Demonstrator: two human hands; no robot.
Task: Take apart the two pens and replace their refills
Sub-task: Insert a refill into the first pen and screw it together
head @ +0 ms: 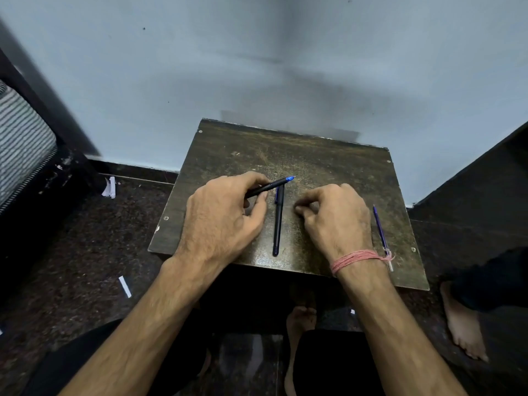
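Head view looks down on a small dark worn wooden board [328,155] lying on a dark speckled stone floor [71,267] against a pale blue wall [257,52]. At the board's middle, the left hand [223,218] is curled around a slim black pen with a blue tip [271,186], pinching its barrel between thumb and fingers so that the tip points to the far right, raised a little over the board. Just right of that hand a second black pen with a clip [278,221] lies flat, running from far to near, its far end passing under the held pen. The right hand [337,221], with a pink thread band [354,260] round its wrist, rests on the board beside this pen; its fingers are bent inward and nearly closed, and whether they hold anything small I cannot tell. Near the board's right edge lies a thin purple refill with a silvery end [381,235], apart from both hands. White paper scraps [125,286] lie on the floor at left.
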